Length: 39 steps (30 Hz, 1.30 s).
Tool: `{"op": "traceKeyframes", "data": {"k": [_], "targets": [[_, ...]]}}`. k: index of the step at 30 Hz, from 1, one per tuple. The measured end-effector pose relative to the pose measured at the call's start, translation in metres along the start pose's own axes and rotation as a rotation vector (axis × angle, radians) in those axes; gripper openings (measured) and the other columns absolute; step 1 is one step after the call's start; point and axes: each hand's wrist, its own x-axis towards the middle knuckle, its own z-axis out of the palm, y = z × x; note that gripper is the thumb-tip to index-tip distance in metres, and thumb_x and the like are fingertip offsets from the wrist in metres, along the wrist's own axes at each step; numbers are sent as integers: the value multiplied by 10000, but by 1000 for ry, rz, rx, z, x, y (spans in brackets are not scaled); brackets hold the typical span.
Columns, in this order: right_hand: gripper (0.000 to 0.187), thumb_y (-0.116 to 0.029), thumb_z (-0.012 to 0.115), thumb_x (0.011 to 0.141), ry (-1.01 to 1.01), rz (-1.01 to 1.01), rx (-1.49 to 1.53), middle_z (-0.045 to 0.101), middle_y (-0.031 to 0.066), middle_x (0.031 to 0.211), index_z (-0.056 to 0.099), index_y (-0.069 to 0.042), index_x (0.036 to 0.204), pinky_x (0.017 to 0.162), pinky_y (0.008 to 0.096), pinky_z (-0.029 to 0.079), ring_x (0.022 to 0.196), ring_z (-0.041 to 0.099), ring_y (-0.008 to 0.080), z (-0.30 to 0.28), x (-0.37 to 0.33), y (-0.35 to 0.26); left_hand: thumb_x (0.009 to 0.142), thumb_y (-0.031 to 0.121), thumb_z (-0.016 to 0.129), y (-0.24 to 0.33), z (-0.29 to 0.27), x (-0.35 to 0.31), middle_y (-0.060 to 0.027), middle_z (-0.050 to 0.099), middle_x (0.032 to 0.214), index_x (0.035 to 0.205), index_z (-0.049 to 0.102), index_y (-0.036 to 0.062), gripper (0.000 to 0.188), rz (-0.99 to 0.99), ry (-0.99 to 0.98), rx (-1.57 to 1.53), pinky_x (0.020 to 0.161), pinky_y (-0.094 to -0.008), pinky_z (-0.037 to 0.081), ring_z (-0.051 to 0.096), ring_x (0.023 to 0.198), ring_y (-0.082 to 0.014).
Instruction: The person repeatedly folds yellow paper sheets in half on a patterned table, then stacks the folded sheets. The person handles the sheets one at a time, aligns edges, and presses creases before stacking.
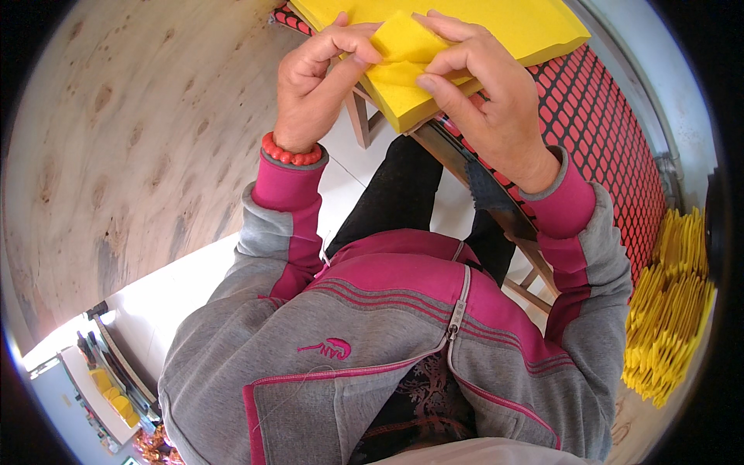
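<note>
A piece of yellow paper point(404, 43) is pinched between my two hands, its surface creased and partly folded over. My left hand point(316, 81), with a red bead bracelet at the wrist, grips its left edge between thumb and fingers. On the opposite side my right hand point(496, 97) has its thumb and index finger closed on the paper. Just beneath both hands lies a thick, flat yellow block point(535, 29) that looks like stacked sheets. Its near corner points toward me, and the held paper hides part of its top.
A red-and-black patterned cover point(593, 108) lies under the block on the right. Many thin yellow folded pieces point(668, 310) are piled at the far right. A large wooden board point(132, 147) fills the left side. Wooden legs point(359, 120) stand below the block.
</note>
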Motion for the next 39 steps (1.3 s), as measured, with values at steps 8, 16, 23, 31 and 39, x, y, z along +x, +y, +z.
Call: {"op": "traceKeyframes", "data": {"k": [8, 16, 23, 31, 39], "targets": [[145, -97, 740, 870, 9, 71, 16, 664, 182, 1248, 623, -35, 929, 893, 343, 511, 1049, 665, 300, 3, -2, -3, 897, 85, 562, 2, -8, 0, -105, 710, 1149, 1041, 706, 19, 214, -5, -102, 37, 1245, -465, 144, 616, 1182, -199], [157, -77, 758, 858, -3, 88, 1, 663, 169, 1278, 625, -37, 931, 857, 317, 519, 1000, 684, 264, 2, -3, -3, 898, 57, 620, 1, -10, 2, -105, 720, 1166, 1014, 715, 52, 150, -2, -113, 29, 1225, -467, 203, 631, 1183, -204], [195, -111, 769, 821, 78, 115, 87, 667, 215, 1215, 614, -34, 911, 918, 391, 517, 1091, 655, 369, 1, 1, -8, 934, 89, 681, 2, -3, 0, -102, 731, 1133, 996, 698, 59, 71, -73, -18, 5, 1212, -427, 262, 656, 1088, -157], [257, -87, 812, 771, 86, -45, -15, 632, 259, 1282, 625, -28, 937, 918, 391, 529, 1097, 657, 377, -2, 6, -8, 965, 81, 685, -1, 4, -1, -43, 708, 1045, 1058, 668, 20, 112, -93, 84, -126, 924, -256, 496, 646, 1013, -104], [201, -83, 773, 811, -76, 20, -51, 652, 253, 1229, 632, -10, 934, 960, 417, 503, 1101, 645, 387, -4, 3, -7, 965, 84, 689, -1, 4, -1, -54, 711, 1060, 1061, 659, 22, 118, -97, 89, -117, 904, -249, 514, 658, 996, -108]]}}
